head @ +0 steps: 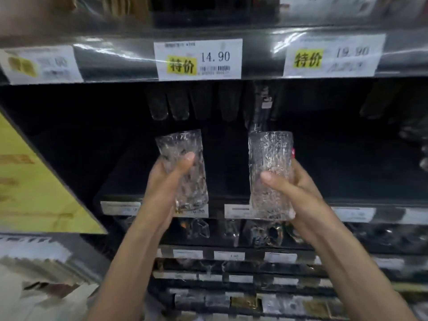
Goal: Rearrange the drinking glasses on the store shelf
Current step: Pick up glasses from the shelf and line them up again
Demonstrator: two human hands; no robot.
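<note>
Your left hand [171,179] is wrapped around a clear, tall tumbler with a bumpy cut-glass pattern [181,167], thumb across the front, fingers behind; the glass leans a little to the left at the top. Your right hand [294,191] grips a second clear, tall tumbler with a rough bark-like texture [269,174], thumb on the front face, palm against its right side; this one stands about upright. Both glasses are held up in the air in front of the dark middle shelf [347,181], side by side with a gap between them, bases hanging level with that shelf's front edge. Neither touches the shelf.

Behind the glasses, at the back of the same shelf, a row of dark upright glasses [176,105] stands in shadow, detail hard to make out. More glassware at far right [423,156], blurred.

Above, on the upper shelf rail, a white price tag with a yellow patch reading 14.90 [198,59] sits over the gap between your hands; another white-and-yellow tag [333,57] is to the right and a blurred one [39,64] to the left.

Below your hands, small white labels [120,207] run along the shelf edge, and lower shelves hold more clear glass items [266,232], blurred. A yellow panel [30,181] fills the left side.
</note>
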